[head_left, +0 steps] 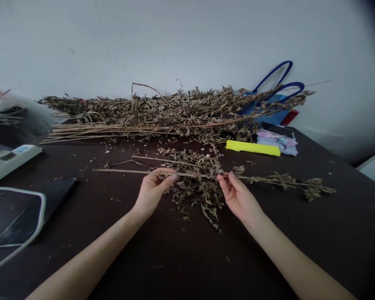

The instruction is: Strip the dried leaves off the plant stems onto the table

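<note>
A long dried plant stalk point(121, 171) lies level across both hands, its bare end at the left and its leafy tip at the right. My left hand point(154, 187) is closed around the bare part, thumb and fingers pinching it. Farther right, my right hand point(237, 196) pinches the same stalk between thumb and fingertips. Between and beneath the hands is a loose heap of crumpled dry leaves point(200, 196) on the dark table. Another thin stalk point(156, 158) rests on the back of that heap.
A big bundle of dried stalks point(162, 112) lies along the wall. At right are a yellow roll point(253, 148), a phone point(277, 130) on cloth and a blue bag point(268, 104). At left are a black phone-like slab point(43, 208), a white frame point(40, 216) and a power strip point(14, 160).
</note>
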Action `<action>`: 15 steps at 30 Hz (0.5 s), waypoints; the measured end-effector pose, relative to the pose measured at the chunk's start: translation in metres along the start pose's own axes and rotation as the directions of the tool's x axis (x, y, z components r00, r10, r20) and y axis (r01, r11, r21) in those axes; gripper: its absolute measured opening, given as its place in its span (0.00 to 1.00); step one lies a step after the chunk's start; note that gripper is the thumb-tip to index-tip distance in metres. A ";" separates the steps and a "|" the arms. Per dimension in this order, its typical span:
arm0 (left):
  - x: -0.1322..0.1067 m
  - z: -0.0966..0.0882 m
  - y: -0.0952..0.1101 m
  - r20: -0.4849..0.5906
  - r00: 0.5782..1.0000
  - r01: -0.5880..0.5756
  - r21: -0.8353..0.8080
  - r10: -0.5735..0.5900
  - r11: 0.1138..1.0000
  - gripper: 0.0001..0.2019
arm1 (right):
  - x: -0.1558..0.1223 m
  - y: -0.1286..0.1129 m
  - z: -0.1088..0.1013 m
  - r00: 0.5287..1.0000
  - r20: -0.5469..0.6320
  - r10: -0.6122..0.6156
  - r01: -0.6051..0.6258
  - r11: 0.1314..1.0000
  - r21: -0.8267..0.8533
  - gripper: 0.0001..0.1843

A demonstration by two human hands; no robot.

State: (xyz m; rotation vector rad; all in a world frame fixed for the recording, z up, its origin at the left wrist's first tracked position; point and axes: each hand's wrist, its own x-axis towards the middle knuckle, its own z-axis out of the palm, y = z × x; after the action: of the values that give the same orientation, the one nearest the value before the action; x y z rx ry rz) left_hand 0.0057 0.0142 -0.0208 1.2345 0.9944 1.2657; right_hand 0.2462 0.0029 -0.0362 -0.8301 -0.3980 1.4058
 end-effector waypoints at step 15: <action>0.001 -0.002 -0.002 -0.009 1.000 -0.020 0.201 0.022 0.979 0.06 | -0.001 -0.001 -0.001 0.999 -0.036 -0.025 0.025 0.999 -0.022 0.09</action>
State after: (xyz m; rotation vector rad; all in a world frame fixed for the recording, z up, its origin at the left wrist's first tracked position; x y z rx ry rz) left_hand 0.0036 0.0154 -0.0229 1.3970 1.1424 1.2120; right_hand 0.2471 0.0020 -0.0358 -0.8642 -0.3949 1.3635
